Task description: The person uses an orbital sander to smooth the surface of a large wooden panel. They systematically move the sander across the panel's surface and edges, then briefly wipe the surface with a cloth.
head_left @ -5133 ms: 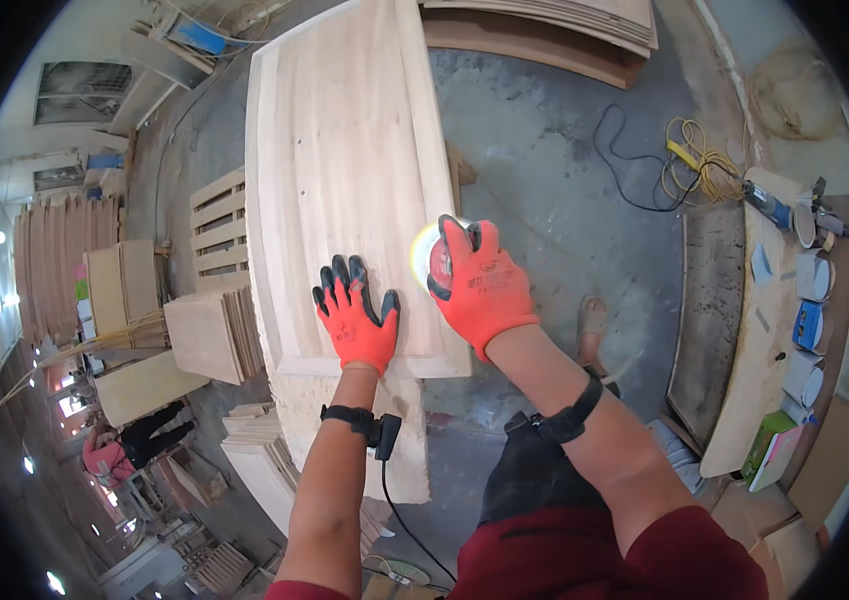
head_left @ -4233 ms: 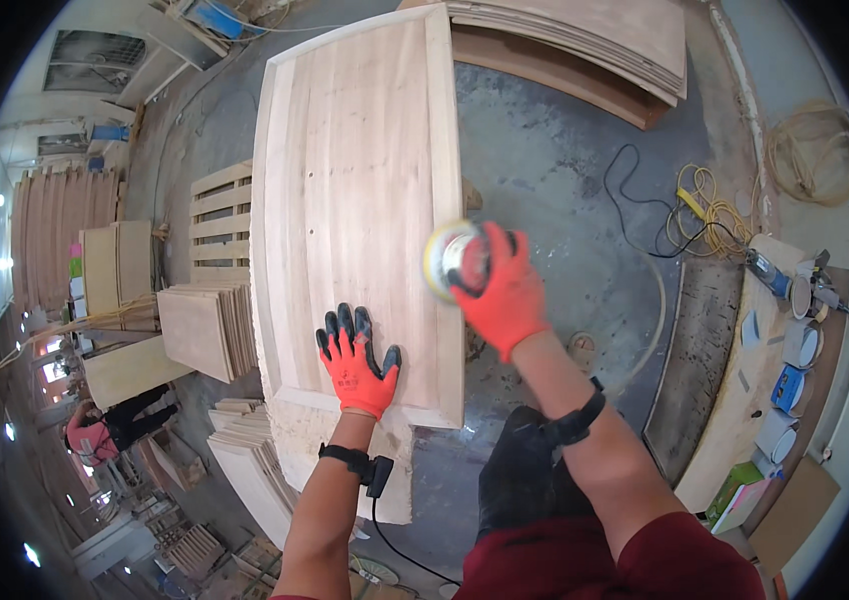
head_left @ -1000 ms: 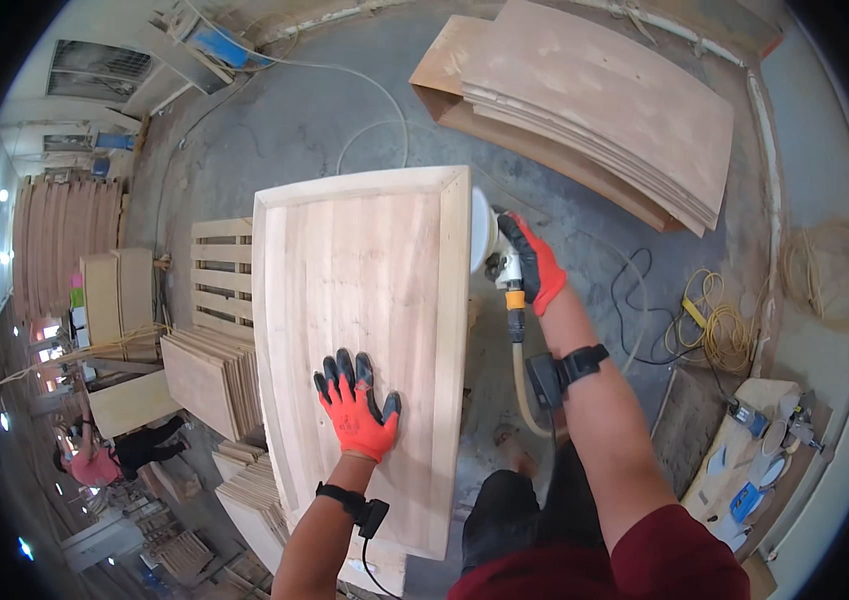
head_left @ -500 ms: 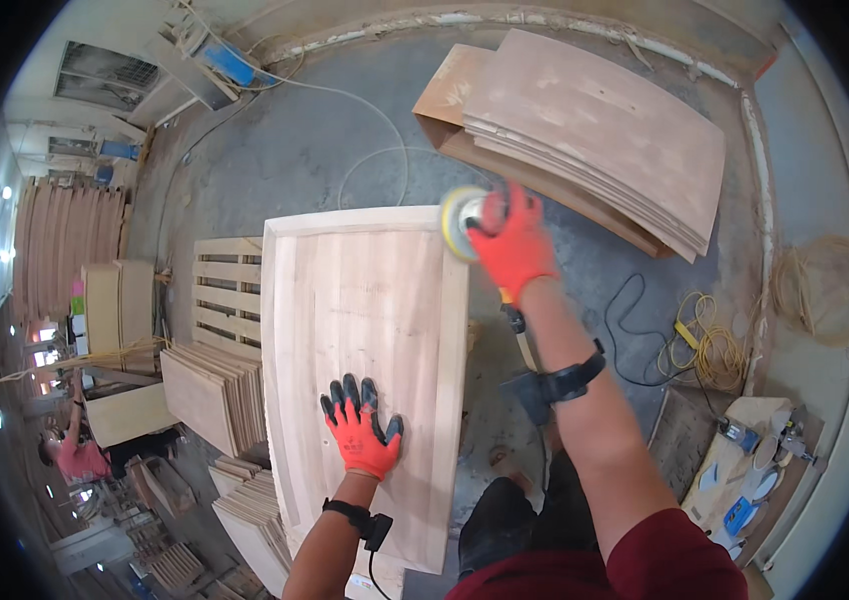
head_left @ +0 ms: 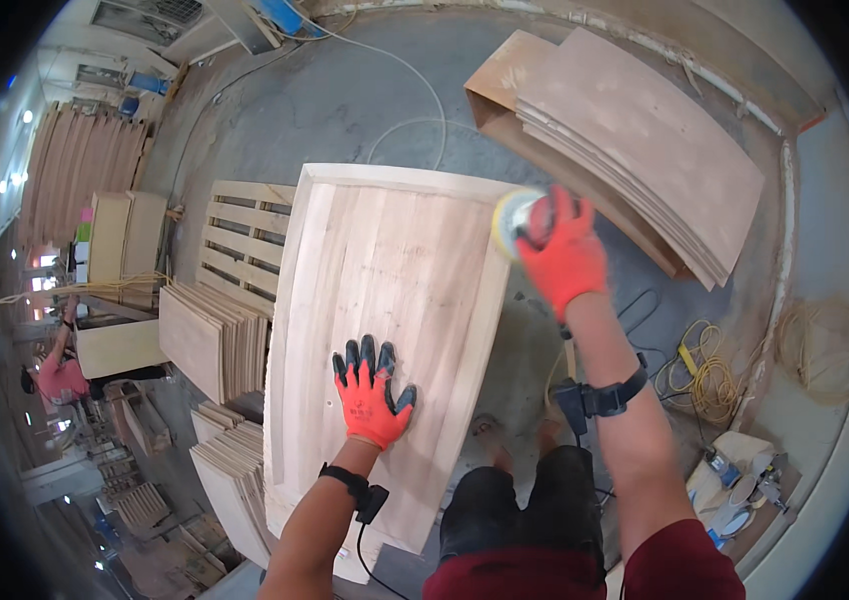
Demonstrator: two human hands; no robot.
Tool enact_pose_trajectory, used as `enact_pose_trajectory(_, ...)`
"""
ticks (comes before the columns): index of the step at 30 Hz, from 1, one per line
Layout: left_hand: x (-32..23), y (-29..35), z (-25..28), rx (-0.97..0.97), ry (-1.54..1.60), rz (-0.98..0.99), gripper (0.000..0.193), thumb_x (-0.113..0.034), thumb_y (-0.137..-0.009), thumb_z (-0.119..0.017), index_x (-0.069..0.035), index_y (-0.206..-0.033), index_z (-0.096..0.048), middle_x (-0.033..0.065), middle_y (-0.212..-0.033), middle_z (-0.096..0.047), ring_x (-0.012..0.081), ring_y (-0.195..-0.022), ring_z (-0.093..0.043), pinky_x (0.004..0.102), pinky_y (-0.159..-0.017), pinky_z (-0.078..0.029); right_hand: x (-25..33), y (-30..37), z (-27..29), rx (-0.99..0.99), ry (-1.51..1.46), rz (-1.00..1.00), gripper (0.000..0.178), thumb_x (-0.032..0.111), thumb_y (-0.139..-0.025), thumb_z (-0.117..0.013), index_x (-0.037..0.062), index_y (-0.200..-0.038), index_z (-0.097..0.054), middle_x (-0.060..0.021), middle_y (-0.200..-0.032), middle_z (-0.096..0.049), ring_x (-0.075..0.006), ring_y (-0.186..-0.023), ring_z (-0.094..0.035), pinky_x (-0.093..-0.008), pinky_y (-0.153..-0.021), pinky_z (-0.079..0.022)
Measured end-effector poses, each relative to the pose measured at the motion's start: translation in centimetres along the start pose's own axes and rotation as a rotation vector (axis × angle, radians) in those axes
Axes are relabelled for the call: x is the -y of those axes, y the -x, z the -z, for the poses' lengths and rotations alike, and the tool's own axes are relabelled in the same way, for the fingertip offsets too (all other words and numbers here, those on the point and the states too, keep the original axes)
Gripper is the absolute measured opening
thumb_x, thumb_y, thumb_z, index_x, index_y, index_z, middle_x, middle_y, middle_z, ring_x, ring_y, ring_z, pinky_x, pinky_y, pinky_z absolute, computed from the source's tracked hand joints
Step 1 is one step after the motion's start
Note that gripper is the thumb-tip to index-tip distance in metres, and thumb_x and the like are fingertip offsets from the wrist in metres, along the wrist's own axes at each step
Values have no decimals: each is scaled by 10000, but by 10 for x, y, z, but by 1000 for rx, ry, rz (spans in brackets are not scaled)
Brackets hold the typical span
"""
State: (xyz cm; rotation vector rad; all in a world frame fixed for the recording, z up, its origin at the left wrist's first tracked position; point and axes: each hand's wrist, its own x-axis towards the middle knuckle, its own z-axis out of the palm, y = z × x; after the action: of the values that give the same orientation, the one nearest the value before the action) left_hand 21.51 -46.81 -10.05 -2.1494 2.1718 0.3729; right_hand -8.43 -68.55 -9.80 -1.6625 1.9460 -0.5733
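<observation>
A pale wooden panel (head_left: 413,265) with a raised frame along its edges lies in front of me. My left hand (head_left: 373,395), in a red glove with dark fingertips, rests on its face with the fingers spread. In the same kind of glove, my right hand (head_left: 567,255) is wrapped round a power sander (head_left: 537,217). The sander's round yellow-rimmed pad (head_left: 507,225) stands on edge against the panel's far right corner. My palm hides most of the sander's body.
Stacked boards (head_left: 645,130) lie beyond the panel to the right. A slatted pallet (head_left: 240,240) and piled panels (head_left: 213,340) stand at the left. A yellow cable coil (head_left: 713,375) lies on the floor, near a tool-covered bench (head_left: 735,490). Another person (head_left: 63,375) is far left.
My view has turned a little, so the panel appears slanted and farther right. The sander stays at the panel's far right corner, and my left hand remains flat on the panel.
</observation>
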Motion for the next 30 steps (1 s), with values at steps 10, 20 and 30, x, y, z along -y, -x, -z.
enact_pose_trajectory(10, -3, -3, 4, -52, 43, 22, 607, -453, -798, -729, -80, -1272, -654, 212, -1468, -474, 446, -1427, -355, 643, -1220, -144, 61, 74, -10, 508, 322, 589, 411, 242, -1015, -496, 194, -1422, -527, -166, -1198, -582, -380, -898, -706, -518, -734, -592)
enact_pose_trajectory(20, 24, -6, 15, -52, 143, 81, 686, -514, -824, -728, -108, -1363, -608, 223, -1539, -432, 427, -1463, -333, 604, -1225, -176, 74, -2, -5, 330, 323, 345, 653, 307, -878, -715, 218, -1474, -464, -230, -1312, -522, -410, -1070, -673, -487, -880, -574)
enact_pose_trajectory(30, 158, -95, 52, -108, 274, 795, 851, -557, -857, -712, -107, -1529, -448, 158, -1550, -455, 353, -1449, -392, 449, -1212, -299, 64, 5, 11, 432, 464, 544, 781, 339, -816, -794, 215, -1503, -443, -222, -1445, -447, -384, -1085, -664, -454, -934, -560)
